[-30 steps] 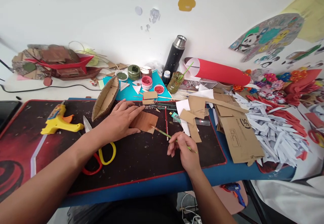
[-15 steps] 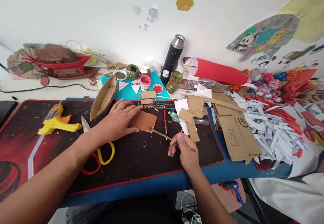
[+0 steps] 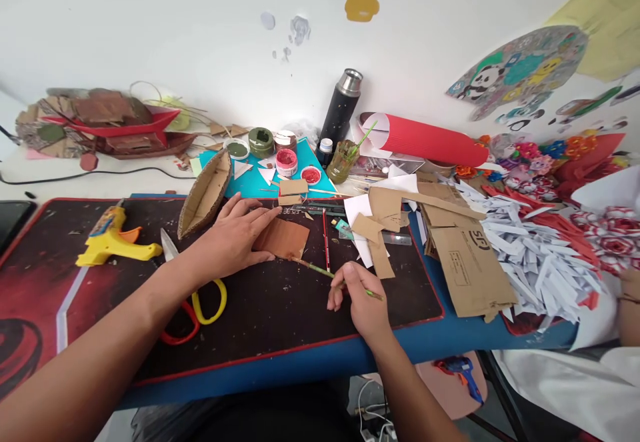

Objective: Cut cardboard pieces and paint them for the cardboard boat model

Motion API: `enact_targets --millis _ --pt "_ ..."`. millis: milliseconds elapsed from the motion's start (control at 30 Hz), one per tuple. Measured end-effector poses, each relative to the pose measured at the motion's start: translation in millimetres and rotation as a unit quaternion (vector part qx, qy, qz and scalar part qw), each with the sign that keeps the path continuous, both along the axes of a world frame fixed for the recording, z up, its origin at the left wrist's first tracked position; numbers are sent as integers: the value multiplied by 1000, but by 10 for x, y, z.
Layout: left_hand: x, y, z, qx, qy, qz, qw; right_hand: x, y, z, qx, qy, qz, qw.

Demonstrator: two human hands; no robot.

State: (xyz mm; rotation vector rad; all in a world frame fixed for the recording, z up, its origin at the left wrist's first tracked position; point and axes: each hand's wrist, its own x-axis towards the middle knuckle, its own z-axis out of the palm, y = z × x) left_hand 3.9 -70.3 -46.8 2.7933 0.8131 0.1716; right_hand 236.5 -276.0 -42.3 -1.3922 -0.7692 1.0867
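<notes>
The left hand point(image 3: 235, 239) lies flat, fingers spread, on the black mat point(image 3: 280, 322) near the middle of the desk. Its fingertips press on the left side of a brown piece of cardboard point(image 3: 285, 239). It grips nothing; it just holds the piece down.

The right hand point(image 3: 363, 302) sits nearer the front edge of the mat, to the right of the cardboard. Its fingers are pinched tight around a thin green paintbrush point(image 3: 327, 273). The brush slants up and to the left, away from the hand. Its tip touches the bottom right corner of the brown cardboard. So the cardboard lies between the two hands, under the left one and just past the brush tip.

Behind the left hand stands a little cardboard boat point(image 3: 206, 193), close to the back edge of the mat. Scissors with a yellow and a red handle point(image 3: 197, 305) lie under the left wrist. A yellow glue gun point(image 3: 113, 242) lies further left on the mat.

At the back of the desk, on a teal sheet point(image 3: 255, 185), stand small paint pots point(image 3: 286, 161) in red and green. A black flask point(image 3: 341, 112) stands by the wall, with a red paper roll point(image 3: 430, 145) beside it. Brown cardboard scraps point(image 3: 465, 262) and white paper strips point(image 3: 545, 262) pile up at the right side of the desk. Another person's hand point(image 3: 630, 305) shows at the far right edge.
</notes>
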Motion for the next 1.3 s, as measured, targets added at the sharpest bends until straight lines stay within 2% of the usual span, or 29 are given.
enact_targets --millis 100,300,533,633,800,933,1100,1300 --pt "2 -11 13 3 4 0 1000 -20 23 -8 5 -4 8 1000" --pt "5 -5 24 -2 17 -3 1000 108 -69 -21 -8 -6 -21 1000" --pt "25 -25 34 11 26 -3 1000 -58 36 -43 8 2 3 1000" --pt "24 -36 34 21 32 -1 999 -24 29 -44 11 -7 6 1000" --pt "17 -31 5 24 26 0 999 134 -85 -31 -9 -22 -20 1000" --pt "20 -31 -17 28 27 0 999 104 -88 -23 -6 -12 -43 999" --pt "22 -43 -21 33 27 3 999 -9 -17 -11 7 -9 -15 1000" --pt "16 -44 -42 28 11 8 1000 28 -48 -31 -2 -11 -17 1000"
